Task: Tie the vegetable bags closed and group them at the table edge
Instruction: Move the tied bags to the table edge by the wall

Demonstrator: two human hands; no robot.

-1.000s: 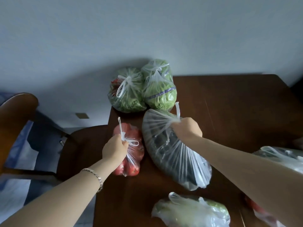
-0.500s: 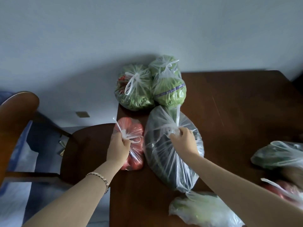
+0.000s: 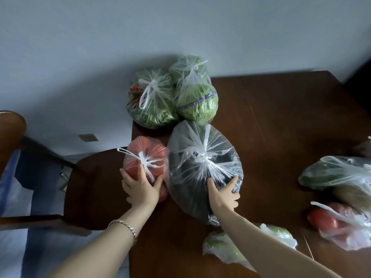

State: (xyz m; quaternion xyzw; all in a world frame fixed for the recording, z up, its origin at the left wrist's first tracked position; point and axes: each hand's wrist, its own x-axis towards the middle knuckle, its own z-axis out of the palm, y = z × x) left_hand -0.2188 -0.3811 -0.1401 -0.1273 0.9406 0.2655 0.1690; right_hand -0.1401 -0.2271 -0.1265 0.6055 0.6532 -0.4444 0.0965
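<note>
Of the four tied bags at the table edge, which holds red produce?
The small red bag under the left hand. The leafy bag and cabbage bag behind it are green; the large bag beside it looks dark.

We look down on a dark brown wooden counter (image 3: 281, 117) set against a plain pale wall (image 3: 180, 27); a dark wooden chair (image 3: 96, 189) stands at its left edge; a small plate (image 3: 88, 137) sits low on the wall; the light is dim and bluish.
</note>
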